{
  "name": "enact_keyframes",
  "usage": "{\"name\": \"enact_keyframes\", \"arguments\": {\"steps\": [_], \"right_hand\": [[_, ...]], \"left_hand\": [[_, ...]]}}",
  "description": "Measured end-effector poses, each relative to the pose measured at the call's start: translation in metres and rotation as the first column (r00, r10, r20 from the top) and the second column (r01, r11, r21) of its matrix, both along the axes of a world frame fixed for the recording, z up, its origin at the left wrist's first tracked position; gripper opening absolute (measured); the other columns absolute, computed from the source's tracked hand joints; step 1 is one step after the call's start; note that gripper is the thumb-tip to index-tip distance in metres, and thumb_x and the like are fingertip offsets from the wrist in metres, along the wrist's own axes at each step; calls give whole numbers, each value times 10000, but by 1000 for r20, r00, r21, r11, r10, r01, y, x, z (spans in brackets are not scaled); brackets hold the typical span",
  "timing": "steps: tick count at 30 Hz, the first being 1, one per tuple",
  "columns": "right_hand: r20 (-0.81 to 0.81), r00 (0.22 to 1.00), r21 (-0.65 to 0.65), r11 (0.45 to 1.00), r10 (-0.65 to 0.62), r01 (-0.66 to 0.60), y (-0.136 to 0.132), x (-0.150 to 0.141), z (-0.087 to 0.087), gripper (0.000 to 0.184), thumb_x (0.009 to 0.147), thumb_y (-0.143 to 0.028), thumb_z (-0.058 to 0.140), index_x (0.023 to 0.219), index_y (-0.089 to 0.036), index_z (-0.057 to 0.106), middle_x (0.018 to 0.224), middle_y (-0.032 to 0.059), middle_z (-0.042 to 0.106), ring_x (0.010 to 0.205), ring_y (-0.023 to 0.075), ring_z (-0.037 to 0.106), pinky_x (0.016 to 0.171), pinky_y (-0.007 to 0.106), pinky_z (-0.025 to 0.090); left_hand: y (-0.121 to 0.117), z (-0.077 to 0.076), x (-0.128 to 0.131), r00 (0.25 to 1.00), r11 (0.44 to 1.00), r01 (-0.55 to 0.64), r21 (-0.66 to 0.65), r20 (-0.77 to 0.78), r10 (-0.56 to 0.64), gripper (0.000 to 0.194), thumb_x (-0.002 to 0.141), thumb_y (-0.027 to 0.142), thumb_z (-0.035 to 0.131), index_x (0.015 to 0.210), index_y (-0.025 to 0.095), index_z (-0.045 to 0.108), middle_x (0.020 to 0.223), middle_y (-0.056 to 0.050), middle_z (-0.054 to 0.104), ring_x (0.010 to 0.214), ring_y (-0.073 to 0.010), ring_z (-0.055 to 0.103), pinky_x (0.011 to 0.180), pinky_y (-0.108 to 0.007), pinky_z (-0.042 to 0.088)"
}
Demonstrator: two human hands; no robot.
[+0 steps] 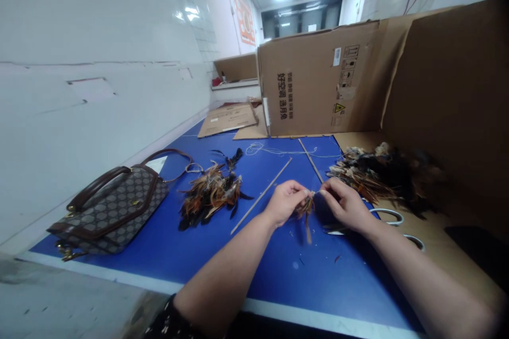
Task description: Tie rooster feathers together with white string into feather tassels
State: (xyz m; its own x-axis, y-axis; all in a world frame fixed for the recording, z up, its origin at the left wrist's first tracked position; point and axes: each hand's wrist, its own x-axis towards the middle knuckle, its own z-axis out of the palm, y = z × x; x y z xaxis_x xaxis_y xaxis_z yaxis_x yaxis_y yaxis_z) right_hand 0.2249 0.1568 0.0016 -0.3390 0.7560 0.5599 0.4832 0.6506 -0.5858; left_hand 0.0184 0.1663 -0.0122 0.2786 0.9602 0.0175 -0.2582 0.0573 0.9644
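Observation:
Over the blue table [278,270], my left hand [287,202] pinches a small bunch of brown and orange feathers [307,217] that hangs down from the fingertips. Close beside it, my right hand [345,205] is closed in a pinch at the top of the bunch; what lies between its fingertips is too fine to name. Under and behind my right wrist lie scissors with pale handles [387,217], partly covered by the hand. A heap of feathers [212,190] rests left of my hands, and another pile of feathers [369,169] lies to the right.
A patterned handbag [123,206] with brown handles stands at the left by the wall. Large cardboard panels [314,85] rise at the back and right. Two thin strips lie on the table, one a pale strip [260,196]. Loose white thread [274,149] trails behind them.

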Motion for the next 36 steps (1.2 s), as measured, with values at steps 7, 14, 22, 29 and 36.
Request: {"name": "enact_keyframes", "arguments": {"steps": [7, 14, 22, 29, 36], "right_hand": [[-249, 960, -392, 893, 130, -222, -7, -5, -1, 210, 1055, -434, 478, 971, -242, 494, 876, 29, 680, 562, 149, 616, 580, 303, 503], [-73, 997, -173, 985, 4, -16, -5, -3, -2, 207, 1045, -411, 496, 933, -242, 536, 702, -20, 563, 619, 162, 522, 615, 287, 420], [162, 978, -14, 991, -129, 133, -5, 4, -2, 160, 1023, -377, 513, 970, -255, 601, 638, -29, 587, 548, 162, 515, 579, 285, 367], [80, 995, -117, 991, -57, 66, -4, 3, 2, 184, 1001, -376, 539, 898, -233, 592, 603, -29, 584, 535, 153, 497, 556, 273, 365], [34, 999, -207, 978, -11, 17, -2, 11, 8, 236, 993, -433, 560, 980, -213, 644, 561, -49, 501, 513, 140, 431, 528, 273, 349]], "left_hand": [[-2, 3, 2, 994, 994, 109, 19, 30, -109, 350, 780, 384, 824, 898, 123, 621, 694, -44, 689, 501, -108, 582, 475, -219, 440], [-7, 9, 4, 989, 997, 73, -8, 131, -71, 373, 794, 402, 832, 905, 124, 609, 799, -54, 712, 545, -85, 585, 519, -208, 445], [-9, 10, 5, 992, 996, 86, -36, 100, -82, 363, 786, 390, 836, 907, 132, 610, 846, -74, 722, 551, -90, 583, 481, -202, 400], [-5, 3, 4, 996, 994, 94, 52, -4, -94, 358, 793, 365, 820, 957, 137, 598, 814, -44, 706, 500, -74, 557, 464, -207, 438], [-4, 5, 2, 991, 989, 114, 91, 53, -119, 381, 787, 352, 822, 986, 153, 566, 788, -20, 682, 531, -114, 615, 511, -259, 532]]}}
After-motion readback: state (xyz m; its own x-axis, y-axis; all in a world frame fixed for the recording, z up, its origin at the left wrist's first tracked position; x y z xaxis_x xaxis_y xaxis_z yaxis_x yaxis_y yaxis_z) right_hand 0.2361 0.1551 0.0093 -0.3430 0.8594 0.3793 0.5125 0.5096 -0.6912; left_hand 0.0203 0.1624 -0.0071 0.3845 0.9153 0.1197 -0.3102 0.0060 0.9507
